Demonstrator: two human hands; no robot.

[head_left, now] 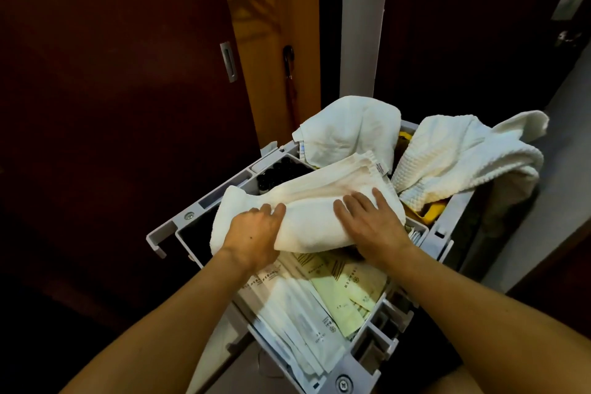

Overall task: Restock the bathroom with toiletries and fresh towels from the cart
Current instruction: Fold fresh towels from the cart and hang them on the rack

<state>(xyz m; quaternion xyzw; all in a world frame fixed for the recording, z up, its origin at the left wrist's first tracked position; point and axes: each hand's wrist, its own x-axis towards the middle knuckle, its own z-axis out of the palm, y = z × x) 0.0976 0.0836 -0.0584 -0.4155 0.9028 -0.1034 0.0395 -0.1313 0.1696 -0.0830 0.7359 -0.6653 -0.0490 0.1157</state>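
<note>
Folded white cotton towel (323,201) lies across top tray of grey plastic housekeeping cart (166,233), over compartments. Left hand (256,233) grips its near-left fold, fingers curled; right hand (371,224) presses flat on top, fingers straight. Step judged: taking towel from cart. Next move: lift straight up, clearing tray rims and paper toiletry packets (319,297). Crumpled white cloth (348,131) and waffle-weave towel (460,157) crowd far side; dark wooden door (112,73) close at left; open room toward near side.

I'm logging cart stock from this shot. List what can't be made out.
Head view only:
- Print on the pale paper sachets: too small and blurred.
- Tray compartments beneath the folded white towel: covered by it, by the left hand and by the right hand.
- Dark round-capped bottles: partly hidden; count unclear.
- Yellow item: mostly under the white waffle-weave towel.
</note>
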